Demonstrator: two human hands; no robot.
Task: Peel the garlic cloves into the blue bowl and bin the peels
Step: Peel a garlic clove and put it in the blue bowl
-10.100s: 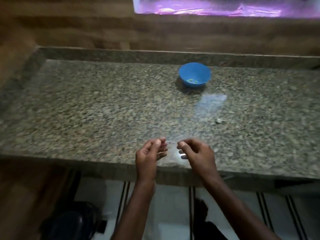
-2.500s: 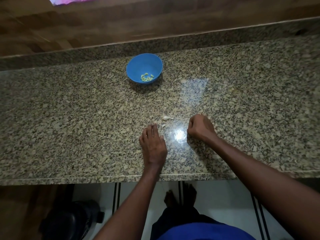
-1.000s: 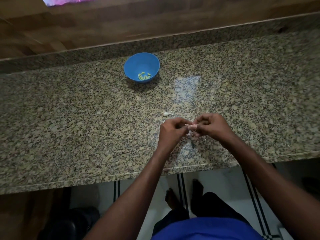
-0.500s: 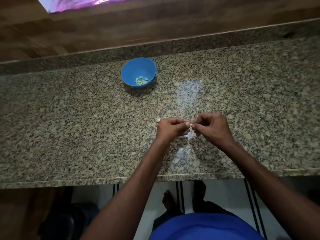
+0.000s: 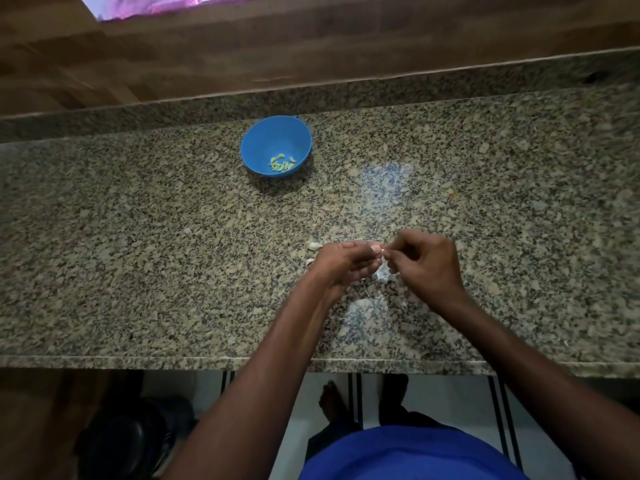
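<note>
Garlic peeling, partly complete. A small heap of peeled cloves (image 5: 282, 163) already lies in the blue bowl (image 5: 263, 140), which stands on the granite table (image 5: 138, 237) well beyond the hands and off to their left. Both hands meet over the near half of the table: the left hand (image 5: 341, 263) and the right hand (image 5: 427, 263) have their fingers curled, and their fingertips pinch between them one small pale garlic clove (image 5: 380, 250), too small to show how much skin remains on it. Two more pale pieces (image 5: 313, 246), apparently unpeeled cloves, lie on the table just beyond and to the left of the left hand, one partly hidden by it. A pale scrap (image 5: 382, 273), probably loose peel, lies on the table under the gap between the hands. No bin can be identified with certainty. Judged from this, the work left is to finish this clove, peel the remaining pieces, then gather and bin the peels.
</note>
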